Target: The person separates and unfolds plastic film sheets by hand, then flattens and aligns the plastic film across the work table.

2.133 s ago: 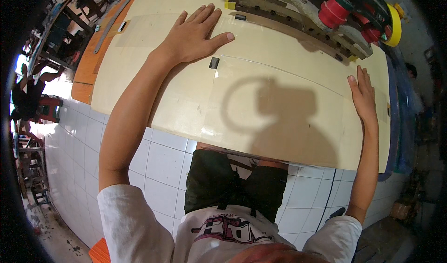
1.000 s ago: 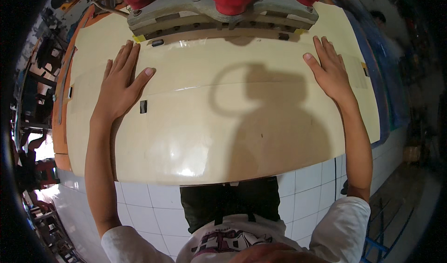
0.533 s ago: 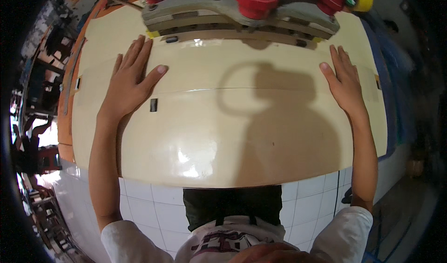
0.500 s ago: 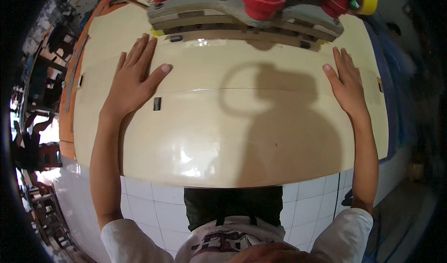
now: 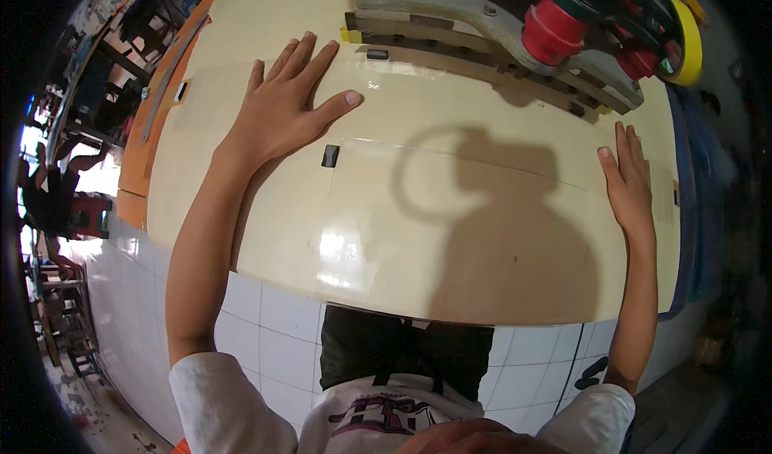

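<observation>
Two hands, both flat on one cream sheet (image 5: 450,237). Left hand (image 5: 285,108) palm down, fingers spread, grasping nothing, pressed on the sheet's upper left. Right hand (image 5: 631,180) also flat and open, fingers together, near the sheet's right edge. Sheet is glossy, smooth, thin laminate-like panel; lies on the worktable and overhangs its near edge above white floor tiles (image 5: 273,333). One faint seam line across it, one small dark rectangular mark (image 5: 330,156) just below left thumb. Far edge sits under one grey metal machine (image 5: 498,36) with three red round knobs (image 5: 551,29) visible and one yellow disc (image 5: 690,40) at right. Orange board (image 5: 133,188) shows beyond the sheet's left edge
</observation>
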Demonstrator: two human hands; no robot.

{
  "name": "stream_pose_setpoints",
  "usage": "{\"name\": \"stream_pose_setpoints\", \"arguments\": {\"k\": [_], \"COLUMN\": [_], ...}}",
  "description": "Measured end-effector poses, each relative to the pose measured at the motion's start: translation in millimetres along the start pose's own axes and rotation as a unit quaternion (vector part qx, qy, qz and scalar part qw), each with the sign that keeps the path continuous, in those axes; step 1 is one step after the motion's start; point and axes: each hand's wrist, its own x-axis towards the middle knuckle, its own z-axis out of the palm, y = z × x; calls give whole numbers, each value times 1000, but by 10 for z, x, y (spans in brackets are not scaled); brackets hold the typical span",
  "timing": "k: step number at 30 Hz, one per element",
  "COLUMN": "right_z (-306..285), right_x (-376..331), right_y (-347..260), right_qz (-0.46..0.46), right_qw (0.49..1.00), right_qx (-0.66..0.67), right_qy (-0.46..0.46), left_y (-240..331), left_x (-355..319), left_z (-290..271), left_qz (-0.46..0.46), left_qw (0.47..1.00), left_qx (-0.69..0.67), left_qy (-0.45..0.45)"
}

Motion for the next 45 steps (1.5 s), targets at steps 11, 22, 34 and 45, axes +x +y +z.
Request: {"name": "stream_pose_setpoints", "arguments": {"k": [11,22,34,45], "right_z": [75,46,71,86], "right_x": [21,27,40,40], "right_y": [81,63,77,90], "right_qz": [-20,-6,-8,-13], "right_qw": [1000,1000,1000,1000], "right_qx": [7,0,-6,6], "right_qy": [4,-6,2,3], "left_y": [-23,-71,-92,-118], "left_x": [-9,-6,11,20], "left_z": [51,71,112,152], "left_qz": [0,18,17,21], "left_qw": [1000,999,999,999], "left_qx": [-2,-9,-2,-12], "left_qy": [6,28,36,42]}}
